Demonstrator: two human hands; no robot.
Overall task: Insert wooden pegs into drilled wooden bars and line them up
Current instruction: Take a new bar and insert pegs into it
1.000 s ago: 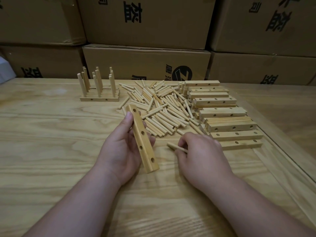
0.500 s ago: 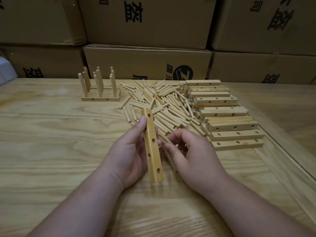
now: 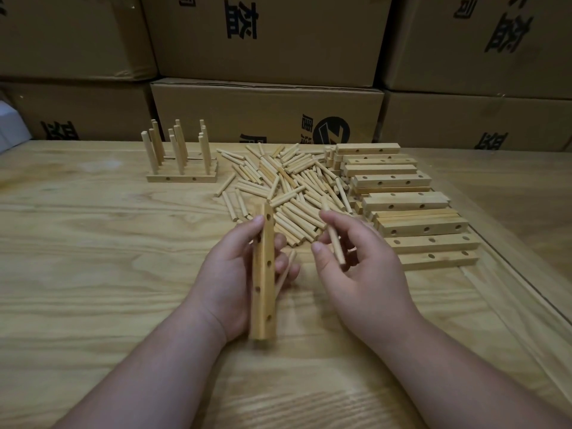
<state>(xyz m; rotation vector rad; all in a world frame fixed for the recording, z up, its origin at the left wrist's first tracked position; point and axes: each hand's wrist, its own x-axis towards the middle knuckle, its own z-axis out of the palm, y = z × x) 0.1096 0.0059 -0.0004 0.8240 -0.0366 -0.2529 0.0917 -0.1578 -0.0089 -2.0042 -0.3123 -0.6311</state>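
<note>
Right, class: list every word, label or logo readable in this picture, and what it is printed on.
Nothing can be quoted with certainty.
Upper middle box: large black Chinese character, not surely readable.
Lower middle box: round black logo with a Z-like stroke; characters beside it cut off.
Other boxes: partial characters, cut off.
Bars, pegs: no text.

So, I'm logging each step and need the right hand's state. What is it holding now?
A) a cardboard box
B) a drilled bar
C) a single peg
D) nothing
C: the right hand pinches one peg in its fingers, while the left hand holds the drilled bar.
</note>
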